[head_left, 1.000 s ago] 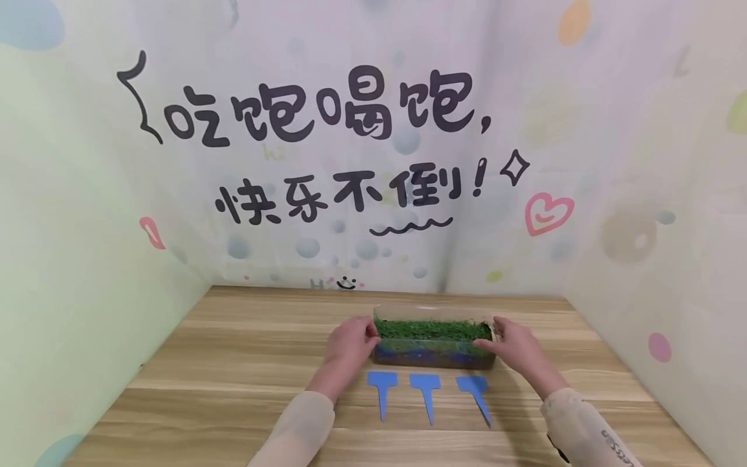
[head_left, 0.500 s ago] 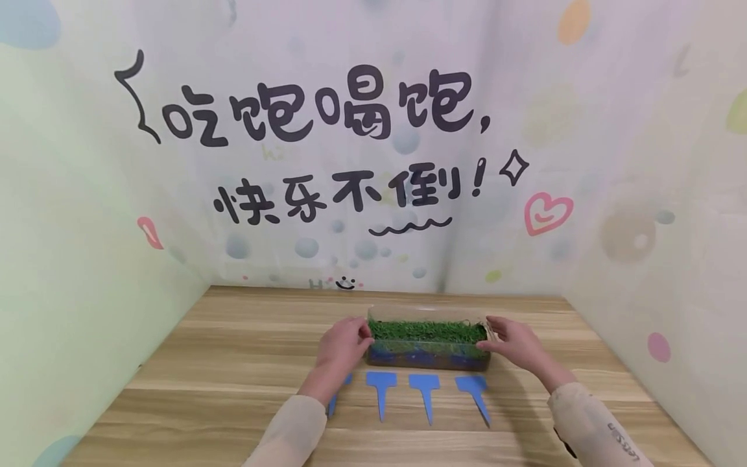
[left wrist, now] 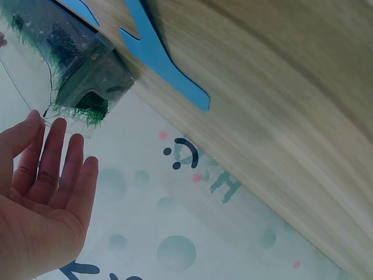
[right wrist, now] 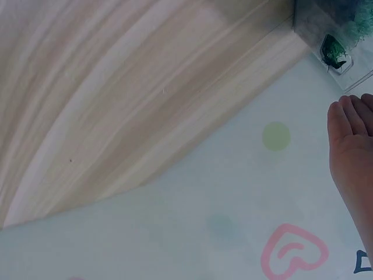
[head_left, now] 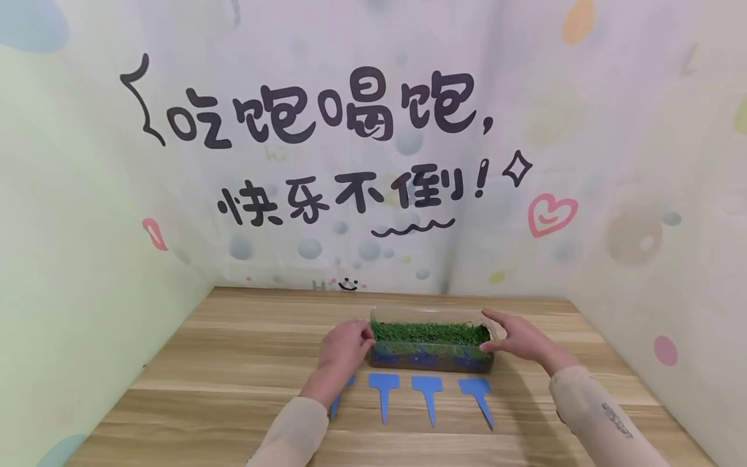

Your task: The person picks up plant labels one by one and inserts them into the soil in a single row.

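Observation:
A long clear plastic box [head_left: 432,364] stands on the table, lined with green artificial grass [head_left: 428,333] over a dark blue and brown lower layer. My left hand [head_left: 343,350] is at its left end; in the left wrist view the thumb and index finger pinch the rim corner, the other fingers fairly straight. At the right end my right hand [head_left: 522,338] spreads thumb and fingers between the front and back corners. Its fingers look straight in the right wrist view. Several blue T-shaped plant labels [head_left: 430,394] lie in a row before the box, the leftmost label [head_left: 343,393] partly behind my left forearm.
The wood-grain table [head_left: 204,363] runs back to a printed wall sheet [head_left: 350,259] with black lettering, and pale side panels [head_left: 671,259] flank it. The labels lie between my forearms, close to the front wall of the box.
Both hands and the box have shifted slightly left, so the leftmost label now shows beside my left forearm. The fingers of my right hand have spread wider at the box's end.

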